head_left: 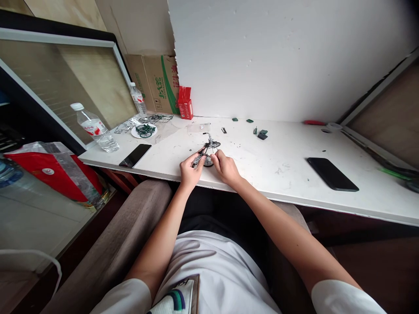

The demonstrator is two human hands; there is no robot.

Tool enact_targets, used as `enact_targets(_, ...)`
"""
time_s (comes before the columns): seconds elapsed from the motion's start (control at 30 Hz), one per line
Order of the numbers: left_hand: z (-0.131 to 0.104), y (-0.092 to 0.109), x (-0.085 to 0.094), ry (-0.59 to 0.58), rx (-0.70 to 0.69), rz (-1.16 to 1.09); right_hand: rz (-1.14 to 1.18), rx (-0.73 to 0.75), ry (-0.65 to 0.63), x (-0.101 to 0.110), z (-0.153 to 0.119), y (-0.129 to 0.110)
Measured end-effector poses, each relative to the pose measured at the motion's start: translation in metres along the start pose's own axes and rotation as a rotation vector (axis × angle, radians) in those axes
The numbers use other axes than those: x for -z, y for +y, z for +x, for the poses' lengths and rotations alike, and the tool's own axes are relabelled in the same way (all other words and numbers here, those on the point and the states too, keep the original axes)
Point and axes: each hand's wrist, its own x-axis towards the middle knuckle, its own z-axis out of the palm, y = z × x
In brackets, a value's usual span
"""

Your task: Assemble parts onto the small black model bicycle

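Near the front edge of the white table, a small black model bicycle (208,160) with spoked wheels is between my two hands. My left hand (190,171) closes on its left side, thumb and fingers pinching a dark part of it. From the right, my right hand (226,167) is closed in a pinch at the bicycle's wheel and thin rods. The fingertips hide exactly which part it grips. The front wheel and handlebar point away from me. Just beyond the bicycle lies a clear plastic bag (199,127), with a small black part (224,130) to its right.
On the left are a phone (135,155), a white plate (151,133) with green model parts, and two water bottles (98,131). A red box (185,104) and a cardboard box (153,83) stand behind. Green pieces (262,134) and a black phone (332,174) lie right.
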Motion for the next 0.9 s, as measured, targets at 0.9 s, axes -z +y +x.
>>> enact_targets(0.9,-0.004,0.003,0.001,0.049,0.0,0.075,0.324,-0.041,-0.022,0.006,0.0,-0.012)
